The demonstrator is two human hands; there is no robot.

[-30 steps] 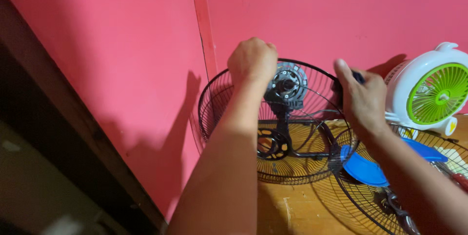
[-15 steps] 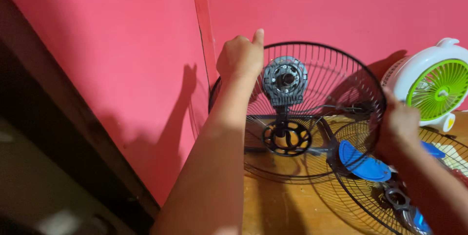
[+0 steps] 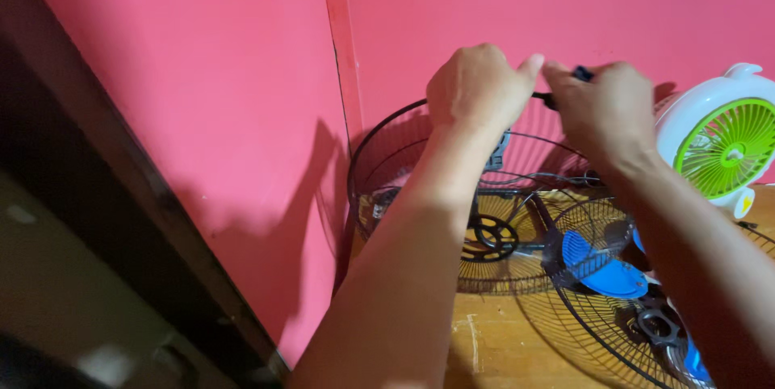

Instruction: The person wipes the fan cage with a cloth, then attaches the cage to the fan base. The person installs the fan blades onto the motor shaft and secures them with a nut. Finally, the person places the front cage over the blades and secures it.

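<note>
A black wire fan guard [image 3: 386, 165] stands upright against the pink wall, on a fan with a black base [image 3: 489, 236]. My left hand [image 3: 478, 90] is closed over the top of the guard's rim. My right hand [image 3: 607, 108] grips the same rim just to the right, and the fingertips of the two hands almost touch. A small dark clip [image 3: 582, 74] pokes out above my right fingers. My left hand and forearm hide the grey motor housing.
A second wire guard [image 3: 583, 316] lies flat on the wooden table [image 3: 500, 345] at lower right, with a blue fan blade [image 3: 604, 274] on it. A small white fan with a green grille [image 3: 720, 145] stands at the right. A dark wooden edge [image 3: 121, 195] runs down the left.
My right hand has come up from the guard's right side to its top rim. My left hand has slid right along the rim to meet it and now covers the motor.
</note>
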